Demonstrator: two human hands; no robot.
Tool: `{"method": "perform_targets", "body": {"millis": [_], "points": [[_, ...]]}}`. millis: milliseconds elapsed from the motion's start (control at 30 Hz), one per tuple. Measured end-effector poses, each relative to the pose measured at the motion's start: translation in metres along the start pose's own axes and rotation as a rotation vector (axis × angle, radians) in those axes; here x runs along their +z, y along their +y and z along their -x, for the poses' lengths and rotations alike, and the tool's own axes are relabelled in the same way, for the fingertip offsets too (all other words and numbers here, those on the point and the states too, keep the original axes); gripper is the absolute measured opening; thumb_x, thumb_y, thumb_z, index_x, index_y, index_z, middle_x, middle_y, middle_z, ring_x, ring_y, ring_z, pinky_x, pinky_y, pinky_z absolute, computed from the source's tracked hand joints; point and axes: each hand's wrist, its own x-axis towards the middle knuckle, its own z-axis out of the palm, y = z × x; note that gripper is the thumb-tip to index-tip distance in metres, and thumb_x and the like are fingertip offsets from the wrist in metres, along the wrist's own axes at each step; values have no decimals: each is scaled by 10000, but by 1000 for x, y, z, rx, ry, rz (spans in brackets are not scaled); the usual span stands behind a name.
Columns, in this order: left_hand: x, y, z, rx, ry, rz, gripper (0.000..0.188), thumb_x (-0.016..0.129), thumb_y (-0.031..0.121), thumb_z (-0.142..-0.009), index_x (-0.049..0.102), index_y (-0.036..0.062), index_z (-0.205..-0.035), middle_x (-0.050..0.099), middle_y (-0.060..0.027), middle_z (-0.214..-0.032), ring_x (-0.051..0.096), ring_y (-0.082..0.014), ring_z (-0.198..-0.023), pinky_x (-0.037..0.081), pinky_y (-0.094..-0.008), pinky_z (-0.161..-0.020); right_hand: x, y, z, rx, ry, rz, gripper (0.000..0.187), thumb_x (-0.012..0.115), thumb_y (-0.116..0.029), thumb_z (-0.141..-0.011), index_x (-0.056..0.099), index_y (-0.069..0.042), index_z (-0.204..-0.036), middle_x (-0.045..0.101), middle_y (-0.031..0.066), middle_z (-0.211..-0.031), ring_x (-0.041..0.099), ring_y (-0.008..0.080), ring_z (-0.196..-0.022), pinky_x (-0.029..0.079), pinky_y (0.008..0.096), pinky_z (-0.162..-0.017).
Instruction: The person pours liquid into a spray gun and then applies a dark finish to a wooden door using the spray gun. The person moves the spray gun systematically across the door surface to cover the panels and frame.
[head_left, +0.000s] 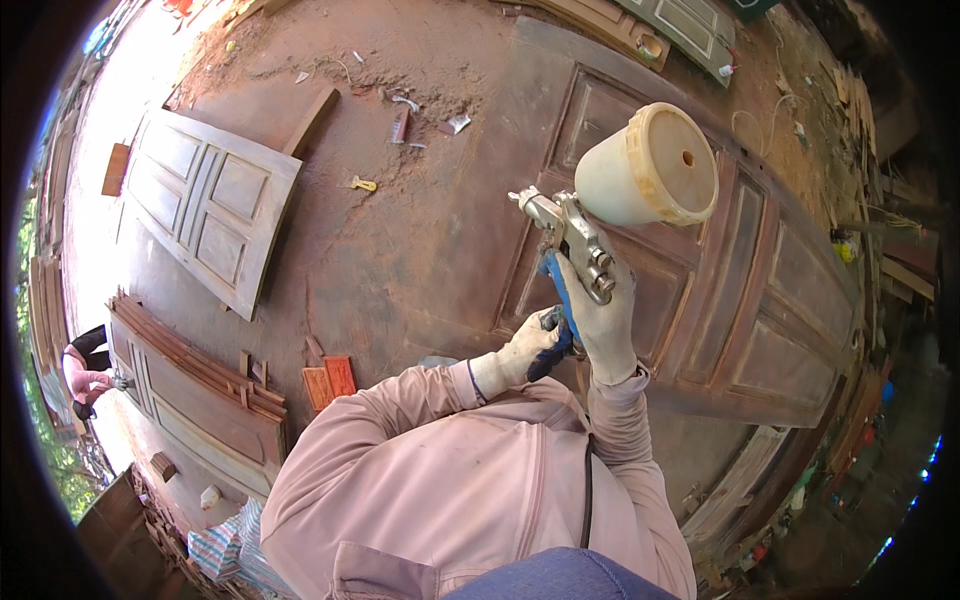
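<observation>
In my right hand (pixel 610 325), wearing a white glove with blue on its palm side, is a metal spray gun (pixel 578 235). A whitish plastic paint cup (pixel 615 175) with a yellowed lid sits tilted at the gun's top. Just left of the gun's lower end, my gloved left hand (pixel 522 350) is closed, its fingers curled. What it grips there is hidden by the gloves. Beyond and beneath the gun lies a large brown panelled wooden door (pixel 735 290), which the gun does not visibly touch.
A greyish panelled door (pixel 215 205) lies at left. Stacked brown wooden strips (pixel 200 355) rest on another panel nearer me. Two orange-red blocks (pixel 328 382) and a yellow-handled scraper (pixel 363 184) lie on the ground. A person in pink (pixel 85 378) bends at far left.
</observation>
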Motion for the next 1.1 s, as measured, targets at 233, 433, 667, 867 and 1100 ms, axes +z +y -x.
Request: {"method": "perform_targets", "body": {"millis": [233, 433, 667, 867, 1100], "points": [[-44, 19, -21, -64, 175, -785, 202, 712, 96, -901, 684, 24, -1088, 680, -35, -988, 618, -112, -898, 530, -294, -794, -52, 32, 31, 210, 224, -36, 390, 614, -6, -947, 573, 14, -1334, 685, 80, -1162, 659, 111, -966, 527, 255, -822], [-193, 49, -76, 644, 1728, -1829, 358, 692, 274, -897, 619, 37, -1156, 617, -139, -1221, 583, -343, -1125, 466, -474, -973, -88, 39, 35, 467, 367, 0, 214, 645, -137, -960, 674, -17, -1135, 729, 41, -934, 681, 101, -779, 486, 216, -640], [-211, 73, -140, 91, 1885, -1846, 369, 465, 379, -982, 636, 109, -1166, 666, -74, -1137, 615, -286, -1083, 496, -461, -860, -101, 70, 15, 539, 346, -130, 217, 649, -136, -960, 674, -9, -1134, 729, 42, -913, 670, 92, -755, 495, 227, -647], [-210, 74, -142, -29, 1929, -1853, 339, 458, 365, -986, 646, 111, -1109, 673, -85, -1082, 634, -303, -1015, 499, -473, -850, -139, 54, 17, 590, 459, -36, 231, 650, -137, -961, 667, 9, -1139, 718, 48, -926, 660, 84, -772, 465, 207, -631], [-204, 77, -143, -64, 1958, -1851, 341, 447, 357, -993, 648, 104, -1103, 680, -92, -1085, 641, -308, -1011, 505, -480, -843, -164, 55, 24, 618, 586, 204, 246, 618, -66, -962, 641, 36, -1184, 712, 83, -973, 660, 119, -778, 499, 250, -710]]}}
